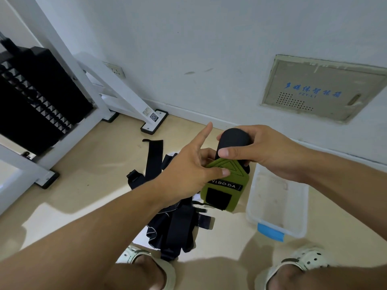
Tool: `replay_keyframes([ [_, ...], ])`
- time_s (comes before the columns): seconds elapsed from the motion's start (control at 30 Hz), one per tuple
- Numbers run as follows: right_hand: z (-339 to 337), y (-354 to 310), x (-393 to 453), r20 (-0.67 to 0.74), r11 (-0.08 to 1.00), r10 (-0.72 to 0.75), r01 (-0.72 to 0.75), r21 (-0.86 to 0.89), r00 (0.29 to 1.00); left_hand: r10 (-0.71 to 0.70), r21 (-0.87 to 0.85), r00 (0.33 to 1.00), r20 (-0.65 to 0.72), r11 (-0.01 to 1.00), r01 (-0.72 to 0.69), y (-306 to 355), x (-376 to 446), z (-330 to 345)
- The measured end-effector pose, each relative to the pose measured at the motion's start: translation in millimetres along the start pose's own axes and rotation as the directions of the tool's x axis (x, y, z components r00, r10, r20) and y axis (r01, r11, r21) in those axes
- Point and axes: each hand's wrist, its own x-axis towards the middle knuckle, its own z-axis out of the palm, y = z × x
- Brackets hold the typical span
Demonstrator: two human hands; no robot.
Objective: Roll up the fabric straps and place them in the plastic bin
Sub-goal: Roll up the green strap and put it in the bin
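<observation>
Both hands work a green and black strap (227, 181) in mid-air, above the floor and just left of the clear plastic bin (278, 206).

The right hand (263, 149) is wrapped closed around the rolled black end; the left hand (188, 170) pinches the green flap with its thumb, forefinger pointing free. More black straps (173, 222) lie heaped on the smooth beige floor (88, 181) by the sandalled feet (301, 264). A white machine frame (125, 95) crowds the left; the wall (209, 49) stands close behind the bin.
</observation>
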Motion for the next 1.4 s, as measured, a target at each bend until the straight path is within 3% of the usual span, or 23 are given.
replay_keyframes([
  [0.2, -3.5, 3.4, -1.8, 0.111, 0.992, -0.015, 0.029, -0.123, 0.994, 0.021, 0.004, 1.0, -0.019, 1.0, -0.021, -4.3, 3.4, -3.4],
  [0.3, -0.7, 7.2, -2.5, 0.021, 0.981, -0.045, 0.048, -0.19, 0.999, 0.01, 0.019, 0.998, -0.055, 1.0, -0.009, -4.8, 2.9, -4.7],
  [0.43, -0.5, 9.4, 0.5, -0.127, 0.972, -0.066, 0.035, -0.231, 0.99, -0.002, 0.224, 0.979, -0.204, 0.974, 0.048, -0.1, 3.4, -15.0],
  [0.47, -1.7, 10.9, 1.6, -0.154, 0.976, -0.057, 0.023, -0.219, 0.986, -0.032, 0.207, 0.961, -0.274, 0.974, 0.092, 0.8, 3.4, -18.7],
  [0.53, -3.4, 13.8, 2.5, -0.199, 0.982, -0.041, 0.003, -0.191, 0.979, -0.206, 0.007, 0.917, -0.341, 0.975, 0.221, 3.5, 0.7, -22.3],
  [0.57, -3.8, 14.7, 3.1, -0.22, 0.983, -0.04, -0.001, -0.182, 0.975, -0.33, -0.102, 0.895, -0.3, 0.944, 0.314, 4.6, -1.2, -22.3],
  [0.63, -2.5, 15.5, 3.6, -0.234, 0.984, -0.053, 0.012, -0.175, 0.971, -0.531, -0.233, 0.842, -0.091, 0.834, 0.501, 3.8, -3.9, -19.7],
  [0.73, 4.6, 14.8, 1.3, -0.178, 0.985, -0.094, 0.065, -0.162, 0.979, -0.607, -0.429, 0.755, 0.248, 0.63, 0.647, 0.3, -3.8, -13.2],
  [0.8, 9.6, 14.3, -0.6, -0.136, 0.983, -0.12, 0.098, -0.158, 0.983, -0.562, -0.544, 0.77, 0.302, 0.562, 0.623, 2.5, -3.3, -8.5],
  [0.93, 13.9, 14.3, -2.0, -0.085, 0.993, -0.102, 0.095, -0.075, 0.991, -0.475, -0.625, 0.862, 0.175, 0.623, 0.47, 6.7, -0.7, -2.1],
  [1.2, 14.6, 7.9, 2.0, -0.082, 0.972, 0.04, -0.02, 0.234, 0.996, -0.439, -0.703, 0.892, 0.104, 0.602, 0.378, 6.6, -1.4, -2.8],
  [1.4, 17.8, 5.9, 6.5, -0.21, 0.992, 0.064, -0.04, 0.117, 0.976, -0.43, -0.718, 0.895, 0.114, 0.587, 0.374, 6.5, -2.3, -0.1],
])
